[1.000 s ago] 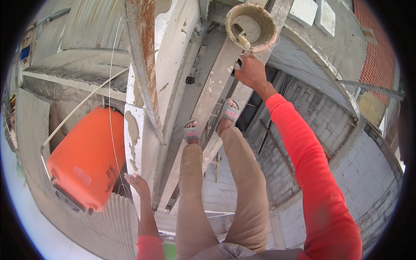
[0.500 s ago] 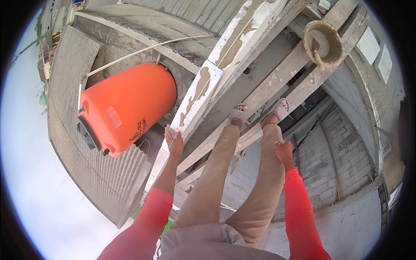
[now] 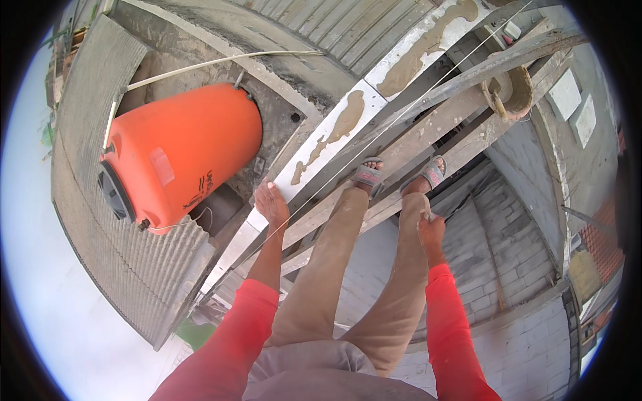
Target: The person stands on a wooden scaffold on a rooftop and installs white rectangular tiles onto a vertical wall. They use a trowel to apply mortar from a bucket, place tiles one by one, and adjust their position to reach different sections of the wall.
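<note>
My left hand [image 3: 271,204] rests on the top of the white block wall [image 3: 262,217], its fingers laid over the edge and holding nothing. Patches of grey-brown mortar [image 3: 342,127] lie on the blocks farther along. A thin taut string [image 3: 374,136] runs along the wall and passes over my left wrist. At my right knee, my right hand [image 3: 432,230] is closed, seemingly pinching the cloth of the brown trouser leg [image 3: 409,247]. My sandalled feet [image 3: 368,175] stand on two wooden planks [image 3: 461,144].
A bucket [image 3: 518,97] with mortar sits on the planks ahead, partly behind a wooden beam [image 3: 495,67]. Left of the wall lies an orange water tank [image 3: 187,150] beside corrugated roofing [image 3: 127,254]. Below the planks there is a drop to a lower block-walled space [image 3: 508,247].
The view has shifted and tilted, so the beam now covers part of the bucket and the string appears right of the mortar. Both hands keep their places on wall and knee.
</note>
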{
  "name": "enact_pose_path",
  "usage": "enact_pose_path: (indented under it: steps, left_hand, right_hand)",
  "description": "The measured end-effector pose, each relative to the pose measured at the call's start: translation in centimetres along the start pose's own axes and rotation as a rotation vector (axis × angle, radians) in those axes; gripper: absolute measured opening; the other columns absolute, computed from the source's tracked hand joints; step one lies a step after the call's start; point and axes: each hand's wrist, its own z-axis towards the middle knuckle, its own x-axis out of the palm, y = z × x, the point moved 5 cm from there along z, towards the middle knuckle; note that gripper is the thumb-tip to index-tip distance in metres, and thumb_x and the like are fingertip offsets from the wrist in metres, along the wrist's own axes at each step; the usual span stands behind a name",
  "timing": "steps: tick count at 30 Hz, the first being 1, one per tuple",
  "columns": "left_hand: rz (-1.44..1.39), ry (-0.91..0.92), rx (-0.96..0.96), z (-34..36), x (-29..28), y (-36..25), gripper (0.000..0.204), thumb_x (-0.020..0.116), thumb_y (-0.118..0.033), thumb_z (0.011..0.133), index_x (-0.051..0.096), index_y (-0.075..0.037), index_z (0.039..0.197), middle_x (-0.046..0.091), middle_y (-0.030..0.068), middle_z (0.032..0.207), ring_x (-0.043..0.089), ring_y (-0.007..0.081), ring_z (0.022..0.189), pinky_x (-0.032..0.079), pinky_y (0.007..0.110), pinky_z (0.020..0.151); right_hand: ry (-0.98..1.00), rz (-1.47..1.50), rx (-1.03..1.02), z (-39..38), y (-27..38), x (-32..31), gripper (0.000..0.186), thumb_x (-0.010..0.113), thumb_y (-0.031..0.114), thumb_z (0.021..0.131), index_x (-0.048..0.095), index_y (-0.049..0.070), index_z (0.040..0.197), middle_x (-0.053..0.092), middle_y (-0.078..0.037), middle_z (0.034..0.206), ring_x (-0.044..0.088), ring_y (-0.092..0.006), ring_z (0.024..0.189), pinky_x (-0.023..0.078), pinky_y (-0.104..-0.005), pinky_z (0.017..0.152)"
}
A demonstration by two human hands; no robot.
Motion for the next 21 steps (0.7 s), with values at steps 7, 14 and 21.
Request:
enact_pose_path:
  steps: [7,14,21]
  left_hand:
    - [0.021,0.013,-0.054,-0.4,0.4,0.3,0.065,0.033,-0.058,0.113,0.046,-0.013,0.158,0.042,0.0144,0.163,0.032,0.036,0.153,0.015,0.055,0.126]
    - [0.032,0.02,-0.023,0.0,0.8,1.3,0.067,0.034,-0.06,0.111,0.046,-0.015,0.158,0.044,0.0128,0.16,0.031,0.0325,0.154,0.016,0.054,0.126]
    - [0.212,-0.146,0.149,1.2,0.9,1.8,0.073,0.029,-0.067,0.11,0.063,-0.012,0.143,0.068,0.0147,0.134,0.063,0.0375,0.127,0.045,0.055,0.108]
  right_hand:
    - [-0.001,0.117,-0.106,-7.5,1.8,3.9,0.023,0.066,0.014,0.081,0.072,-0.005,0.092,0.07,-0.026,0.076,0.069,-0.0392,0.068,0.054,-0.0466,0.069]
    - [-0.078,0.285,-0.095,-13.7,2.0,7.7,0.023,0.064,0.013,0.078,0.075,-0.003,0.091,0.071,-0.021,0.074,0.073,-0.0312,0.069,0.056,-0.0441,0.069]
    - [-0.06,0.609,0.156,-9.2,-1.4,9.8,0.023,0.068,0.018,0.09,0.078,-0.003,0.09,0.073,-0.017,0.07,0.075,-0.027,0.066,0.058,-0.0437,0.066]
